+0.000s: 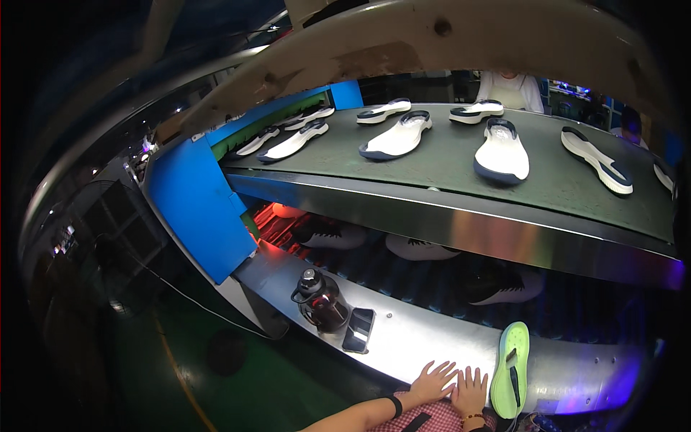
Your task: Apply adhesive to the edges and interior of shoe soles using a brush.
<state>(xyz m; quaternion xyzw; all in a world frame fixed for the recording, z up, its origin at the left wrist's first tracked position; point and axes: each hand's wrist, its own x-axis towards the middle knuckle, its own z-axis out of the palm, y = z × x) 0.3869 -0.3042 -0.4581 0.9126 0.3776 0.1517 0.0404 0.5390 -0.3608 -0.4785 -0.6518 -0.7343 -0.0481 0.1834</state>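
My left hand [432, 381] and my right hand [470, 389] lie flat, side by side, on the metal ledge [403, 338] at the front of the conveyor, fingers spread, holding nothing. A black band sits on the left wrist, a beaded bracelet on the right. Just right of my right hand a bright green shoe sole [511, 369] rests on the ledge, close to the hand but apart from it.
A dark water jug [320, 299] and a black phone [358, 329] sit on the ledge to the left. The upper belt [446, 162] carries several white soles with dark rims [398, 137]. Dark shoes [504, 284] ride the lower belt. A person in white [509, 88] stands beyond.
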